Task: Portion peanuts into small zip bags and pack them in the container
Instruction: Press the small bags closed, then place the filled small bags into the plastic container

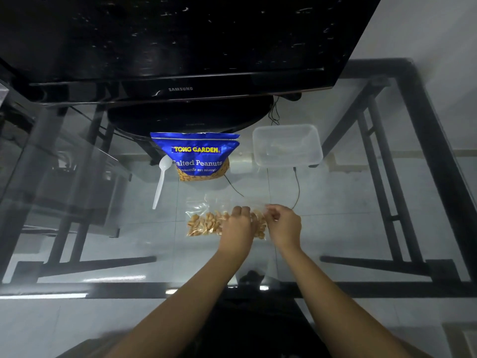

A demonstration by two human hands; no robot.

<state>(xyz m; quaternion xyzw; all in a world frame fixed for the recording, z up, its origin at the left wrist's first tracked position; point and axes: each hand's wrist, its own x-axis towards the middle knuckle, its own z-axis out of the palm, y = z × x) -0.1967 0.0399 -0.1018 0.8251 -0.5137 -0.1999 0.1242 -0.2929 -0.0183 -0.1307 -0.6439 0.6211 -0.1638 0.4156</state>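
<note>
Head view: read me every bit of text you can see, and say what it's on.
"SAMSUNG": lower bezel of the black monitor.
"TONG GARDEN": yellow, on the blue peanut bag.
"Salted Peanuts": white, same bag; first letter partly hidden beside the white spoon.
Thai line under it: too small to read.
Faint mark on the monitor stand: blurred.

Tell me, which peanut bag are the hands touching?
The clear zip bag lying flat; the left hand and right hand hold it. The blue pouch stands untouched.
</note>
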